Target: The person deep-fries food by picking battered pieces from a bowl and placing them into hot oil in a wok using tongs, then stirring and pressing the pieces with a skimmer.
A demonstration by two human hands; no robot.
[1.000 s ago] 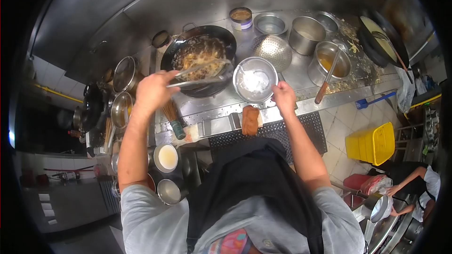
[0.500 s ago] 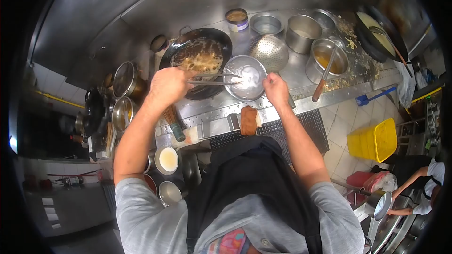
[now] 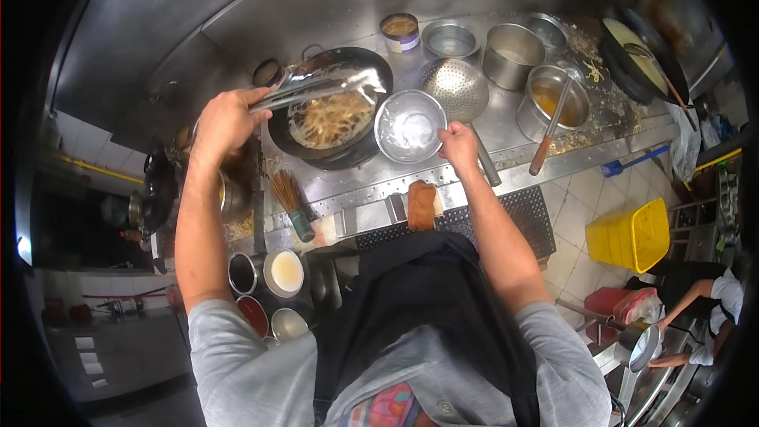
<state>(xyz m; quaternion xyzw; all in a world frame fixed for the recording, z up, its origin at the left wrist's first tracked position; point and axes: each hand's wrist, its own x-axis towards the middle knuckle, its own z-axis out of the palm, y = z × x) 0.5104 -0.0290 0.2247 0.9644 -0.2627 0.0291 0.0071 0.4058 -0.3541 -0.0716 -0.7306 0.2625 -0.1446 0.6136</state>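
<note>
My left hand (image 3: 228, 120) is closed around metal tongs (image 3: 294, 98) that reach right over the black wok (image 3: 283, 128). A white, batter-coated piece (image 3: 365, 82) is at the tips of the tongs, above the wok; its kind I cannot make out. Below it, brown pieces (image 3: 332, 117) bubble in oil. My right hand (image 3: 459, 145) grips the rim of a metal bowl (image 3: 382, 133), held slightly tilted beside the wok. White batter (image 3: 413, 130) coats the inside of this bowl. Behind the bowl lies a perforated strainer (image 3: 455, 87), its handle running under my right wrist.
Metal pots (image 3: 514, 55) stand at the back right, one with a wooden-handled ladle (image 3: 545, 138). An open tin (image 3: 400, 33) sits behind the wok. A bamboo brush (image 3: 294, 205) lies at the counter's front. Another person's arm (image 3: 688, 308) shows at lower right, near a pan.
My left hand has moved left and up, carrying the tongs and the white piece out of the bowl to above the wok. The bowl stays nearly in place.
</note>
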